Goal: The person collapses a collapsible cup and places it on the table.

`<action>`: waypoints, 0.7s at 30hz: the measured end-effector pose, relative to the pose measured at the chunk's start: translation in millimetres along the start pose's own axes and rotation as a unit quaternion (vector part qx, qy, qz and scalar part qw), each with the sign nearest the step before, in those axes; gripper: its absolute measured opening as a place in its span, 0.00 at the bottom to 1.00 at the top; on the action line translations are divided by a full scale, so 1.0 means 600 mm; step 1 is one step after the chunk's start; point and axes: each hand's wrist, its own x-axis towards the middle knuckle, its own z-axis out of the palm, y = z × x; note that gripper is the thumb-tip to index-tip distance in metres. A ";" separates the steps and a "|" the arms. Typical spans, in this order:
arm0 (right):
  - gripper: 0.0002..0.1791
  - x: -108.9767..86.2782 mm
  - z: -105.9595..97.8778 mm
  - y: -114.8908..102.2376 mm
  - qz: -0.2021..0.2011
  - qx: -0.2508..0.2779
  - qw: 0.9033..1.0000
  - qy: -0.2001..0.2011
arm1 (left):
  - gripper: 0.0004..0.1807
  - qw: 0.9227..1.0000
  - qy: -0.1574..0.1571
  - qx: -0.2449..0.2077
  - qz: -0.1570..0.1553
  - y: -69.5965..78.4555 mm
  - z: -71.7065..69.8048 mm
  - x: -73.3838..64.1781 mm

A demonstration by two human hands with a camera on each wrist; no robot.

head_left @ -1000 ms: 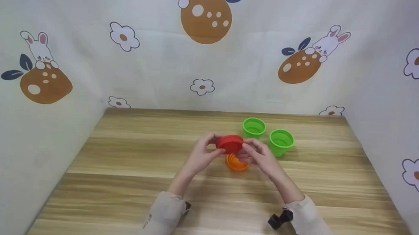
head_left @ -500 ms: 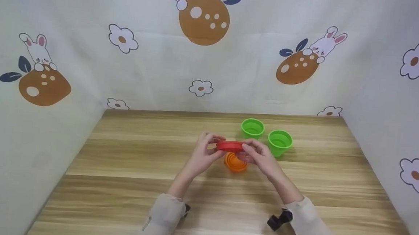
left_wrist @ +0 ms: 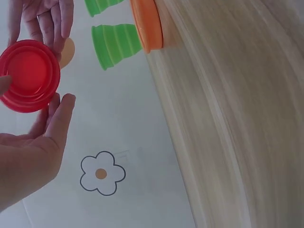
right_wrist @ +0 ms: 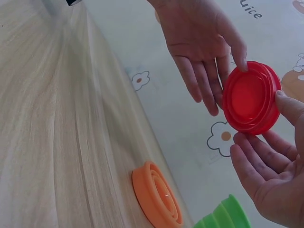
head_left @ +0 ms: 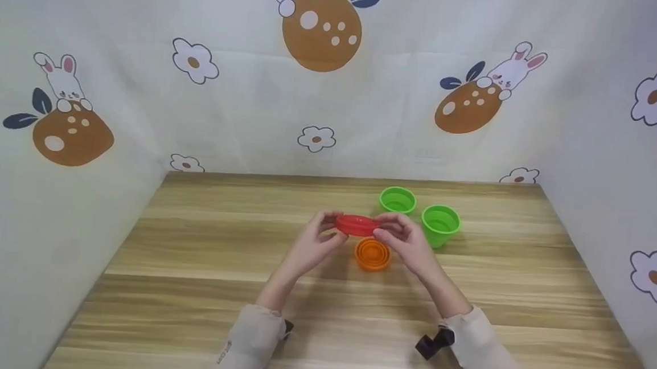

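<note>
Left grip [head_left: 313,245], right grip [head_left: 409,244]: half-curled, pinching red cup [head_left: 357,226], frame centre.
Red cup: even thumb pressure advisable.
Orange cup [head_left: 372,254]: lower in frame; avoid.

- Red disc [head_left: 357,225]: plastic or rubber, which of the two cannot be told; smooth and glossy, with pale highlights over its ringed face.
- Orange disc [head_left: 372,254]: similar moulded material, smooth, nearly matt, with a small bright glint among its rings.
- Left green cup [head_left: 397,201] and right green cup [head_left: 440,221]: the same plastic or rubbery look, walls stepped, satin rather than shiny.
- Table [head_left: 195,307]: wood or wood-look, smooth, streaked with grain, a faint sheen toward the front.
- Backdrop [head_left: 248,105]: printed cloth by its look, matt, softly creased.
- Sleeves [head_left: 487,345]: matt, wrinkled cloth.
- Black mount [head_left: 427,347]: seemingly hard plastic.
</note>
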 end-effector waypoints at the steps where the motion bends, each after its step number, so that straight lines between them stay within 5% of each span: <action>1: 0.21 0.001 0.000 0.000 -0.005 -0.004 1.000 0.001 | 0.28 1.000 -0.007 -0.001 0.000 -0.001 -0.003 0.000; 12: 0.28 0.019 0.009 0.016 -0.018 -0.041 0.999 -0.017 | 0.35 0.999 -0.029 0.003 -0.016 -0.023 -0.026 0.016; 21: 0.32 0.062 0.018 0.048 0.016 -0.064 0.997 -0.037 | 0.35 0.997 -0.039 0.039 -0.056 -0.059 -0.049 0.060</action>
